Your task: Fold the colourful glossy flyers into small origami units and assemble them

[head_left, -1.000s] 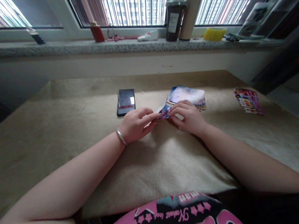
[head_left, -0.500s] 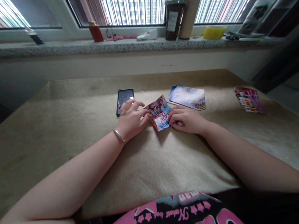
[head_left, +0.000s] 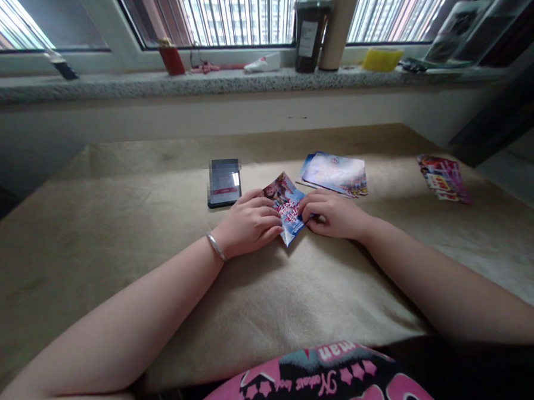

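Observation:
A small glossy printed sheet [head_left: 291, 209], blue and red with lettering and a picture, is between my two hands above the table. Its near corner is pointed and it looks creased, one side folded over. On its left edge lie the fingers of my left hand [head_left: 253, 224], close together and bent over the paper; the thumb is hidden. My right hand [head_left: 333, 214] pinches the right edge between thumb and curled fingers. Just beyond my left hand lies a dark phone [head_left: 224, 195], its screen lit. Past my right hand rests a small stack of printed sheets [head_left: 336, 171].
More printed cards [head_left: 444, 180] lie fanned at the table's right side. A tan cover spreads over the table [head_left: 116, 232]. On the windowsill [head_left: 122, 86] behind stand a red container [head_left: 171, 59], a dark lidded jar [head_left: 310, 39] and a yellow block [head_left: 382, 59].
My left hand has moved nearer and right, off the phone's edge, and now covers the sheet's left side. The sheet has turned, its lower corner coming nearer. My right hand stays in place.

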A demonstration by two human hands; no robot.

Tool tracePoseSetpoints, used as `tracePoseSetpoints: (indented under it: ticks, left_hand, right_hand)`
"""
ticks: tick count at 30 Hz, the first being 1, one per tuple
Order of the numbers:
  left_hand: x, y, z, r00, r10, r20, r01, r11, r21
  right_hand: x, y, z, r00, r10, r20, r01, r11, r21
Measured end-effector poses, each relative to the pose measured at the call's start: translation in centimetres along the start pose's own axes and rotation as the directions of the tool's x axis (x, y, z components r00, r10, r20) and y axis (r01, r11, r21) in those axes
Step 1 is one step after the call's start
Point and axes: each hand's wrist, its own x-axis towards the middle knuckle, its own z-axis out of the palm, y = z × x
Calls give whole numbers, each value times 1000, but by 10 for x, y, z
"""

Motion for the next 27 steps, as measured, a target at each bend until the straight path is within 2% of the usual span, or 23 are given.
tracePoseSetpoints:
  ticks: [7,21,27]
  left_hand:
    - [2,0,1,990,108,88,-104,993,-54]
    - [1,1,2,986,127,104,-122,991,-53]
    - [1,1,3,983,149,105,-146,989,-41]
  right_hand:
    - [1,0,2,998,49,-26,-50,999,-17]
    - [1,1,10,989,85,-124,-83,996,22]
    - [1,5,14,960,201,-197,-202,979,17]
